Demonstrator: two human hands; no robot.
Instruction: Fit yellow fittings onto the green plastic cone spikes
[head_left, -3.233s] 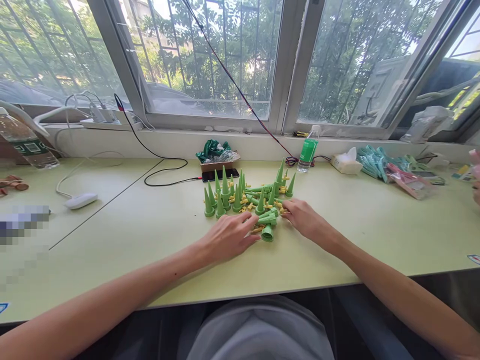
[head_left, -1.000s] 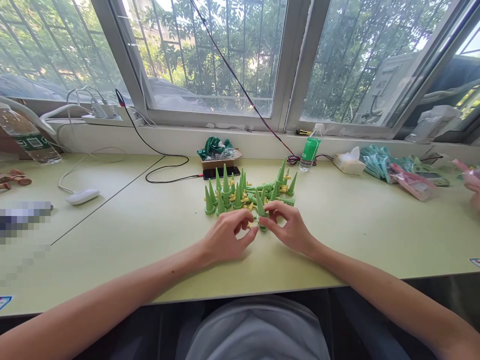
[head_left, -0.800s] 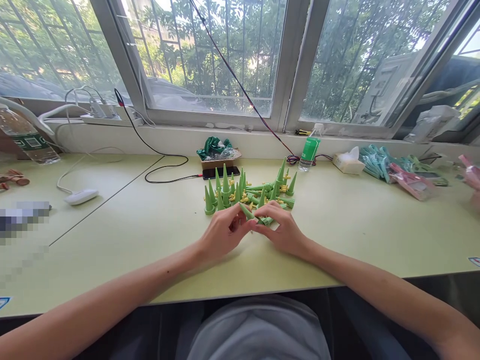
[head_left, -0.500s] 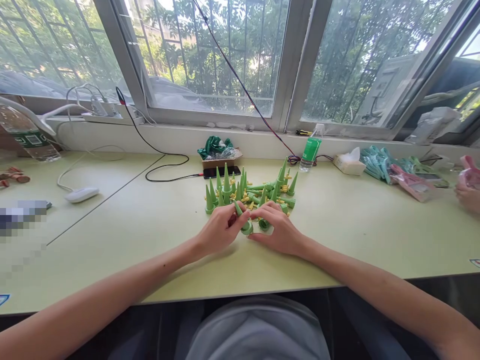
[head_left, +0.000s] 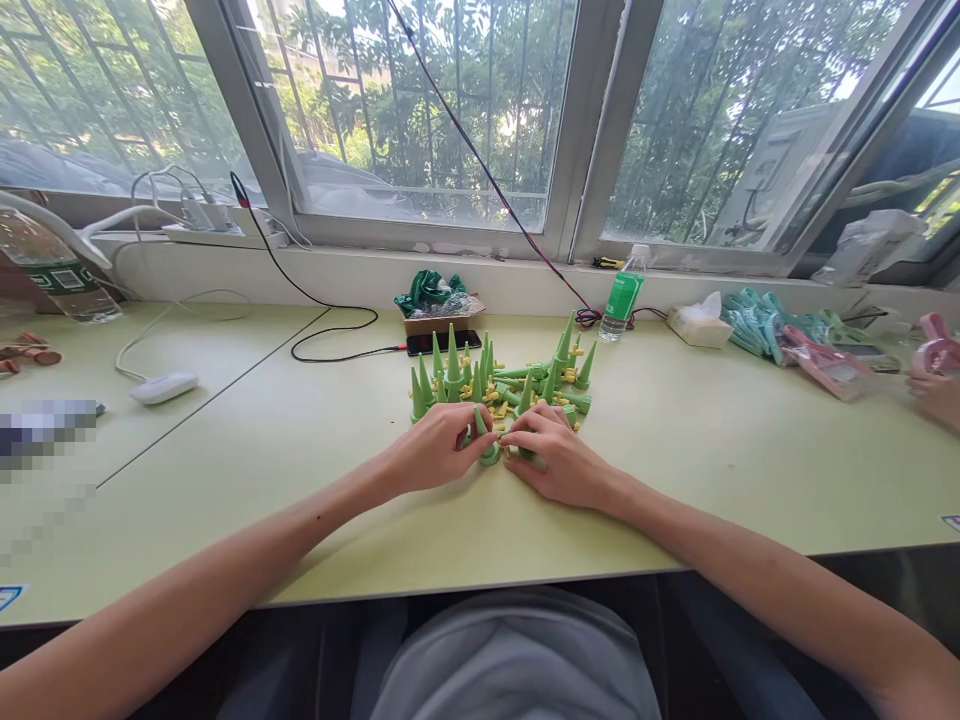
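My left hand (head_left: 439,442) is closed around a green cone-shaped plant watering spike (head_left: 489,450), which stands nearly upright, its wide base low by the tabletop. On the other side, my right hand (head_left: 551,450) has thumb and fingers pinched together beside that base; what lies between the fingertips is too small to make out. Just beyond both hands is a cluster of similar green spikes (head_left: 453,365), several upright and others lying down. Small yellow valve-like parts (head_left: 501,411) are mixed in among them. My right fingers partly cover another green piece.
A phone (head_left: 442,343) on a black cable and a small cardboard box (head_left: 444,322) sit behind the cluster. Farther right are a water bottle (head_left: 624,298), a tissue box (head_left: 699,326) and bagged goods (head_left: 757,325). Another person's hand (head_left: 936,393) holds something pink at the right edge.
The spike in my left hand has gone from tilted to more upright. My right fingers have drawn closer together beside its base.
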